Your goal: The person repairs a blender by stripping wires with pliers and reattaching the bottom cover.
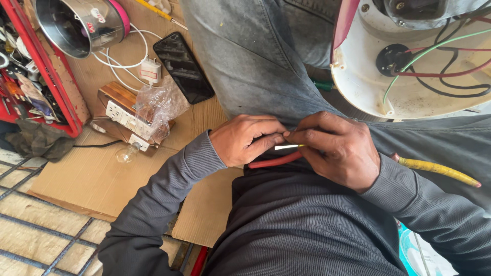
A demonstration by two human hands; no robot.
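Where the person sits, both hands meet over the lap, against grey trousers. The left hand (245, 139) is closed, thumb and forefinger pinching the end of a thin white wire (286, 147). The right hand (337, 148) is closed too, its fingertips clamped on the other end of that same wire, so the two hands sit almost touching, knuckle to knuckle. A red cable (276, 161) runs just under the left hand's fingers and disappears beneath the right hand; whether the white wire comes out of it I cannot tell.

- Yellow handle or cable (440, 169), red-tipped, lies across the right sleeve, near the wrist
- White round housing (358, 76) rests on the knee above the right hand, with green, red and black leads looping inside it
- Cardboard sheet (92, 179) covers the floor to the left side
- On the cardboard: black phone (183, 66), face up; white charger plug (150, 70) with its cord coiled; wooden switch board (123, 115) with white switches, partly under a crumpled clear plastic bag (158, 105); a clear bulb (126, 153) just beside the board
- Shiny metal pot (76, 25) at the top left, lying tilted
- Red tool rack (46, 66) at the far left edge
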